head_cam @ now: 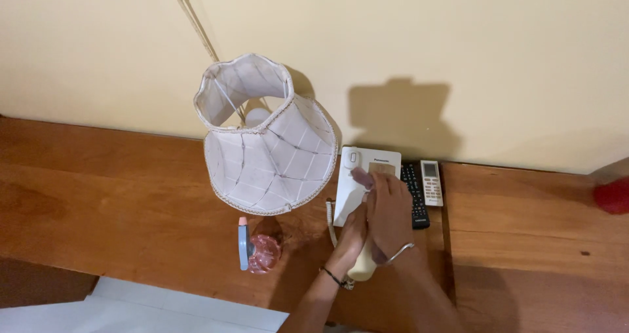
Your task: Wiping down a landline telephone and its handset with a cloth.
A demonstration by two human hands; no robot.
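Both hands meet over a white corded desk telephone [367, 176] that sits on the wooden desk [131, 202] against the cream wall [458, 44]. Left hand [352, 236], with a dark band at the wrist, is curled around the cream handset [363, 265], whose long axis runs from the near desk edge toward the wall, its near end poking out below the hands. Right hand [388, 214], with a thin metal bangle at the wrist, lies over the handset and the phone body, fingers closed on what looks like a small pinkish cloth [362, 177] pressed to the phone's face; the view is too small to be sure what that is. Phone body is a white rectangle, its long side also pointing at the wall, with a tan panel near the far end and a coiled cord [329, 220] trailing off its left side. Just right of it lie a black remote control [415, 198] and a white remote control [431, 183], side by side and parallel to the phone. To the left stands a table lamp with a scalloped cream shade [272, 156] tilted toward the camera, and near its base a pink spray bottle [260, 251] lies on the desk. Far right, part of a red object [614, 195] shows at the picture's edge.
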